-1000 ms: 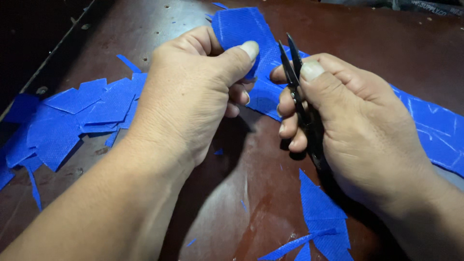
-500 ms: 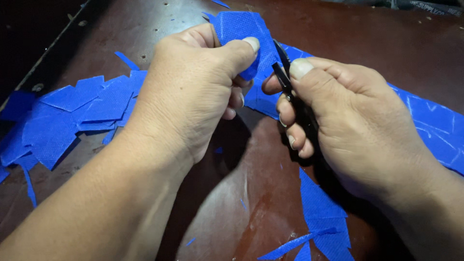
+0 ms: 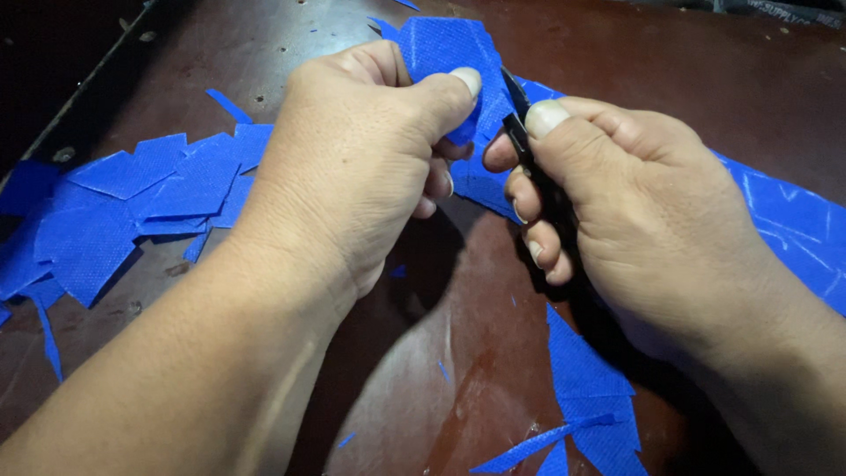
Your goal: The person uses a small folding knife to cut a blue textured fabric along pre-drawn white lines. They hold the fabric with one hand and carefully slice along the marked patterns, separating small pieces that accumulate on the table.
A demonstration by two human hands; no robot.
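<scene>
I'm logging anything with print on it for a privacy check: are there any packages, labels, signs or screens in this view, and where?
None clearly in view.
Top right corner: a dark strip with faint pale marks, too small and cut off to tell what it is.
Otherwise only plain blue fabric pieces, the left hand pinching a blue piece, and the right hand holding black scissors over a dark brown table.

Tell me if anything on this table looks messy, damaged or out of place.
Only offcuts: thin blue slivers and scraps lie scattered on the brown table, beside a loose pile of cut blue pieces. The piece in the left hand and the scissors in the right hand look intact.
</scene>
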